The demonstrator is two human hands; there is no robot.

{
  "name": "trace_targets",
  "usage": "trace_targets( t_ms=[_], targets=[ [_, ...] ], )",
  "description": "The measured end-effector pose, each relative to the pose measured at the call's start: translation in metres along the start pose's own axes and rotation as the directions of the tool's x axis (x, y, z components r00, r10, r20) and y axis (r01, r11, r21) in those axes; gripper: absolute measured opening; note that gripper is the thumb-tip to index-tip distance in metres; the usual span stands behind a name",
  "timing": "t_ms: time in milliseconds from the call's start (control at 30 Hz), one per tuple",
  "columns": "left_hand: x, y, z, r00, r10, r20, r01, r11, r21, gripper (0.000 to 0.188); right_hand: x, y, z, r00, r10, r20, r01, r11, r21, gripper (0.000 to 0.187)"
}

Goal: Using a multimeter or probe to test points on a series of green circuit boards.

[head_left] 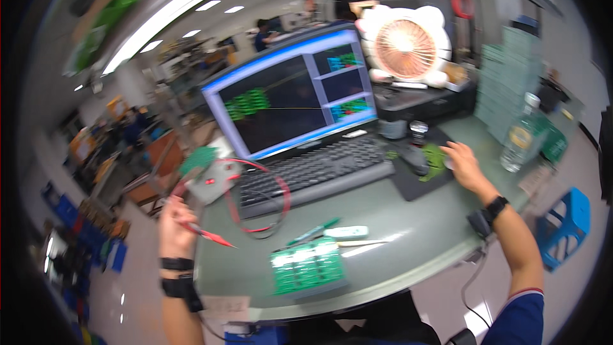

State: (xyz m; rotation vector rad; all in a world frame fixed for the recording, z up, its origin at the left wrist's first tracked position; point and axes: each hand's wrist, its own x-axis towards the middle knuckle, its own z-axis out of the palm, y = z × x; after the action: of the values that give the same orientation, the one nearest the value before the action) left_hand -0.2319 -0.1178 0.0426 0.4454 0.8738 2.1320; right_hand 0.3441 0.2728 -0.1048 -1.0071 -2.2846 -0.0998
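Note:
My left hand (175, 220), at the table's left edge, is closed around a red test probe (214, 237) whose thin tip points right over the table. A red and black test lead (287, 190) loops near the keyboard. Right of the probe lies a green circuit board panel (308, 267), with a green pen (314, 231), a white-and-green stick-like thing (347, 232) and a thin pale stick (361, 243) behind it. My right hand (467, 167) hovers by the mouse pad (408, 182), fingers curled at a small pale thing too blurred to name. Both wrists wear black bands.
A monitor (274, 105) and black keyboard (319, 172) stand at the back, with a mouse (414, 158) beside them. Clear bottle (516, 137), stacked pale green trays (504, 86) and a lit fan (405, 45) line the right. A blue stool (565, 227) stands on the floor.

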Motion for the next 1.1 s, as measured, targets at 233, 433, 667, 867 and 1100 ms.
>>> trace_targets(
  t_ms=[233,433,667,867,1100],
  targets=[
    [-0.041,-0.069,-0.116,0.862,-0.146,-0.485,0.152,0.988,-0.027,0.008,0.012,0.005,0.024,0.995,0.067,-0.080,-0.047,0.972,0.229,0.036],
    [-0.066,-0.053,-0.115,0.854,0.300,-0.425,-0.025,0.840,0.543,0.038,0.000,0.010,0.001,0.982,0.169,0.087,-0.190,0.893,0.408,0.051],
    [-0.089,-0.071,0.084,0.934,0.147,0.327,-0.357,0.452,0.817,0.052,0.004,0.016,-0.021,0.978,0.098,0.182,-0.164,0.903,0.397,0.046],
    [-0.074,-0.168,0.239,0.424,-0.518,0.743,-0.838,0.088,0.539,0.035,0.020,0.018,-0.020,0.972,0.125,0.199,-0.186,0.927,0.326,0.039],
    [-0.038,-0.353,0.303,0.213,-0.683,0.699,-0.961,-0.019,0.275,0.041,0.040,0.020,-0.025,0.937,0.071,0.341,-0.179,0.938,0.297,0.039]
  ],
)
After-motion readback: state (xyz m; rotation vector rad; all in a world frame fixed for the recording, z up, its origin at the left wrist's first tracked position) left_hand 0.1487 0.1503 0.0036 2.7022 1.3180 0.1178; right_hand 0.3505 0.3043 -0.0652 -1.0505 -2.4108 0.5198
